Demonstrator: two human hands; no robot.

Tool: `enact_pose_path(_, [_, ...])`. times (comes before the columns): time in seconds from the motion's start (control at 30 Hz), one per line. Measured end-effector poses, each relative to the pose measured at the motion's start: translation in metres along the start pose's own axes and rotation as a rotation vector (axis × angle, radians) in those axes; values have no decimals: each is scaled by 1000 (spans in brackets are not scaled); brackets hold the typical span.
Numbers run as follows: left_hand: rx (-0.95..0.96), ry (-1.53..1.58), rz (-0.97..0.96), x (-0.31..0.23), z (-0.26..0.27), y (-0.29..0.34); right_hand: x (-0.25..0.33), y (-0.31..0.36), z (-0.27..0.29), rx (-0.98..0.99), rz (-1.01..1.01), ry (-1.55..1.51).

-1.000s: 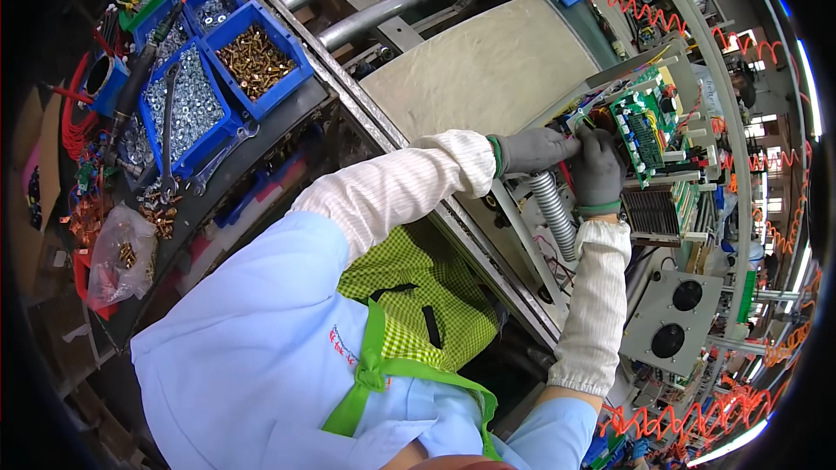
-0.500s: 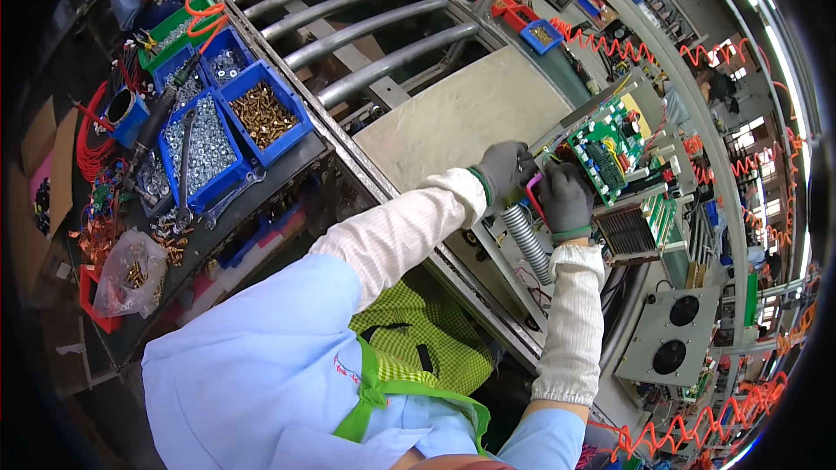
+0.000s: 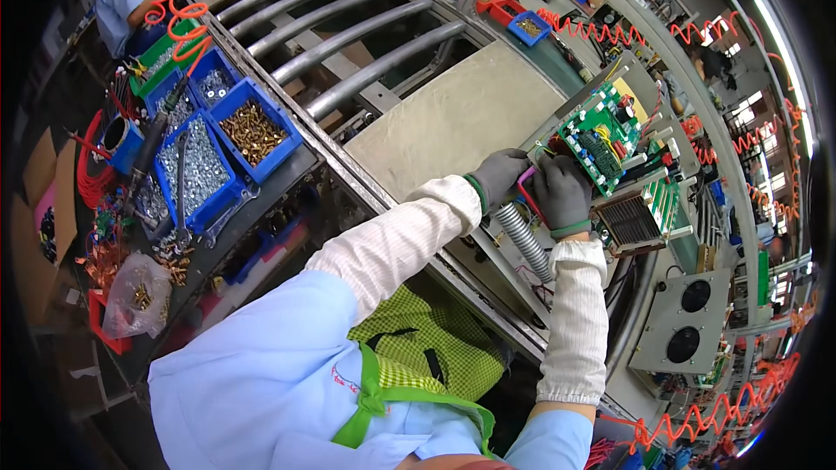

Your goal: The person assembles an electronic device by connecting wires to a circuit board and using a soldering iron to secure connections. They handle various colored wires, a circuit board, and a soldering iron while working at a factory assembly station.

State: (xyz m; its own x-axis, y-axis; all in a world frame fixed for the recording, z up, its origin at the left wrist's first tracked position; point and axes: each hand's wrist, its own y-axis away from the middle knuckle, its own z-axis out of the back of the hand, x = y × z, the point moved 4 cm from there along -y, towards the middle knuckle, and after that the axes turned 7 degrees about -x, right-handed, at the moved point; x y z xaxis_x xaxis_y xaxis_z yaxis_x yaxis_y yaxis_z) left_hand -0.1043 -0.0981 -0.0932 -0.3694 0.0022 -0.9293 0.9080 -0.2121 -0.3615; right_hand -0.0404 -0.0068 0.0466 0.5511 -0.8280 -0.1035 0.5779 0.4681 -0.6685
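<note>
My grey-gloved left hand (image 3: 500, 176) is closed, its fingertips pressed together beside the lower left corner of the green circuit board (image 3: 601, 135). What those fingers pinch is hidden. Close by on the right, my right hand (image 3: 562, 193), gloved too, curls its fingers around a thin pink-red bent tool (image 3: 528, 193), whose exact kind I cannot make out. The board sits in a metal-framed unit, with yellow and red wires on it. Below both hands runs a ribbed grey hose (image 3: 522, 239).
Blue bins hold brass screws (image 3: 252, 129) and silver nuts (image 3: 193, 165); a wrench (image 3: 231, 213) lies beside them. A roller conveyor (image 3: 348, 43) and beige board (image 3: 461, 113) lie ahead. A twin-fan panel (image 3: 682, 322) stands right. Orange coiled hoses (image 3: 183, 0) hang around. Another person (image 3: 122, 4) is far left.
The view has shifted slightly. My left hand's fingers now lie flatter and closer together near the board's corner, while my right hand stays around the pink-red tool.
</note>
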Motion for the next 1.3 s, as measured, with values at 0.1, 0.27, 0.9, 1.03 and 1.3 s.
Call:
enact_pose_path(0.1, [-4,309,142,-1,-1,-3,-1,0,-2,33,-13,32])
enact_pose_path(0.27, [-7,17,-31,-47,20,4,0,-3,0,66,-55,32])
enact_pose_path(0.9, [199,258,-68,-24,14,9,-1,-2,0,97,3,-4])
enact_pose_path(1.03, [186,198,26,-43,20,10,1,-2,-3,87,49,71])
enact_pose_path(1.3, [126,21,-190,-65,34,17,0,-3,-7,70,89,94])
